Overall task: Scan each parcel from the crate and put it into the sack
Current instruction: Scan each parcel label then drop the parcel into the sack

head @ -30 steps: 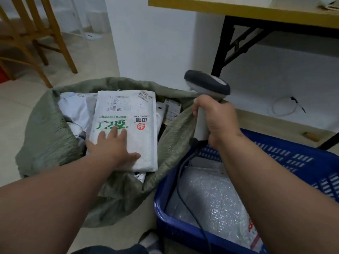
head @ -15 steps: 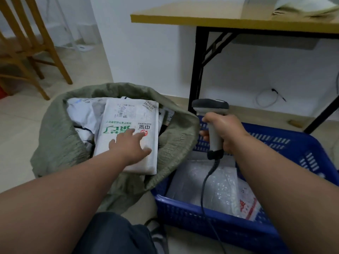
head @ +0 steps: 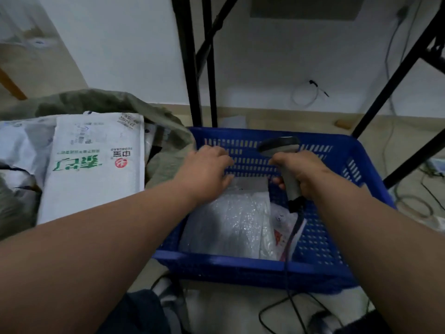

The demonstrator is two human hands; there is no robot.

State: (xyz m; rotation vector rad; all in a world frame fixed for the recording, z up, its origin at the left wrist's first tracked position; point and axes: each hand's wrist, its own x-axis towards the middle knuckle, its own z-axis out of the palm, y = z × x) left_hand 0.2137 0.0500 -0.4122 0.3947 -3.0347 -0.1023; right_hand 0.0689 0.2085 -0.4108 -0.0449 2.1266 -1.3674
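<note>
The blue crate [head: 337, 155] stands on the floor in front of the person, and I take it as the landmark for all places. Inside the crate a bubble-wrap parcel [head: 231, 225] lies flat on the bottom, and beside it, toward the right wall of the crate, a white parcel with red print [head: 280, 224] is partly under it. The left hand [head: 207, 169] reaches into the crate from its left side and lies on the far end of the bubble-wrap parcel; the fingers are bent downward over that end, but I cannot tell if they already grip it or only touch it. The right hand [head: 301, 174] is above the far right part of the crate and its fingers are wrapped firmly around the handle of the grey scanner [head: 281, 147], whose head points toward the far wall of the crate, and its black cable [head: 292, 237] hangs down over the near wall. Just to the left of the crate, touching its corner, the green sack [head: 166, 138] is open, and a white mailer with green characters [head: 96, 162] lies on top of other white parcels [head: 21, 145] in it. My judgement is that a good part of the task is done, because several parcels are in the sack. At least two parcels are left in the crate, and the bubble-wrap one seems next for scanning
</note>
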